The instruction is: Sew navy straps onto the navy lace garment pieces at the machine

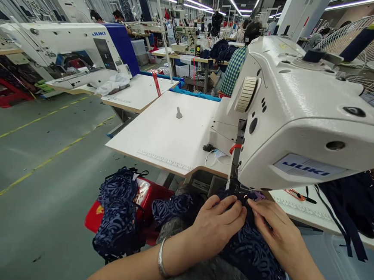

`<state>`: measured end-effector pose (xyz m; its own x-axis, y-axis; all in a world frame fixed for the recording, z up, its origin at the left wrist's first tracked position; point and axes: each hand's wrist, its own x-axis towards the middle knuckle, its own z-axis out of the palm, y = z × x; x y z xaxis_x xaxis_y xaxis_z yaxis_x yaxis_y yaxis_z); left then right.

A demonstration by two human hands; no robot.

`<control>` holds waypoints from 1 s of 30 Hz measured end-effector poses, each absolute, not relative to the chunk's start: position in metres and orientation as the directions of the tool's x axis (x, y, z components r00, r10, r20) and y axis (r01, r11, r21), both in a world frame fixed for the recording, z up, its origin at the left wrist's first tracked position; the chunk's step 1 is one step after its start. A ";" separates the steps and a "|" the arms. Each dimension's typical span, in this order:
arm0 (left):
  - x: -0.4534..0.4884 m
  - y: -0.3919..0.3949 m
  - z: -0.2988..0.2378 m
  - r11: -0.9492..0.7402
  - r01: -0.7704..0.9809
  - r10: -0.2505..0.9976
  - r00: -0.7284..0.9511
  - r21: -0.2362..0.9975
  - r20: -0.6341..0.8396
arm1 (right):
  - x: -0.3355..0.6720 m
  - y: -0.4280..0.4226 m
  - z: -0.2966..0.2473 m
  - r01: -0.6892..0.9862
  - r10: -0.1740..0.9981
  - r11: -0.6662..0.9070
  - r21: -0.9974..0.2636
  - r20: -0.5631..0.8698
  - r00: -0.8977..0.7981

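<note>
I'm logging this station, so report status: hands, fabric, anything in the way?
Left hand and right hand at the navy patterned fabric. Fabric's far end by the sewing machine. Machine overhangs just ahead; hands partly hide the fabric.

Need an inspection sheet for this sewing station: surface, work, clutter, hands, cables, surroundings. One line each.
Surface: white tabletop, ruler marks along near edge; grey peg standing on it.
Work: navy patterned fabric below the near JUKI machine.
Clutter: navy strips overhang right-hand edge; patterned pieces on red stool.
Hands: left hand and right hand have fingertips at the fabric; grip unclear.
Cables: white looped cord by machine base; purpose unclear.
Surroundings: second JUKI machine, yellow floor lines, co-worker in checked shirt.
</note>
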<state>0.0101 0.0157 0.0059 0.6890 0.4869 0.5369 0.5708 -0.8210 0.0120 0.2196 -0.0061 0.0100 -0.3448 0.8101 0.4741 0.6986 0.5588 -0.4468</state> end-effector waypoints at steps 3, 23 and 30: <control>0.011 0.016 0.003 -0.820 0.571 0.499 0.675 0.043 0.543 | 0.221 -0.008 0.009 0.706 0.823 0.545 -0.453 0.449 -0.347; 0.010 0.018 -0.001 -0.835 0.549 0.481 0.686 0.046 0.546 | 0.214 -0.005 0.006 0.751 0.810 0.518 -0.409 0.516 -0.277; 0.010 0.018 0.001 -0.841 0.535 0.486 0.679 0.083 0.550 | 0.213 -0.005 0.009 0.756 0.804 0.531 -0.382 0.509 -0.308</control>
<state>0.0103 0.0182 0.0005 0.6790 0.4864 0.5499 0.5353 -0.8406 0.0826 0.2126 -0.0047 0.0087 -0.3078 0.8039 0.5090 0.7562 0.5314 -0.3819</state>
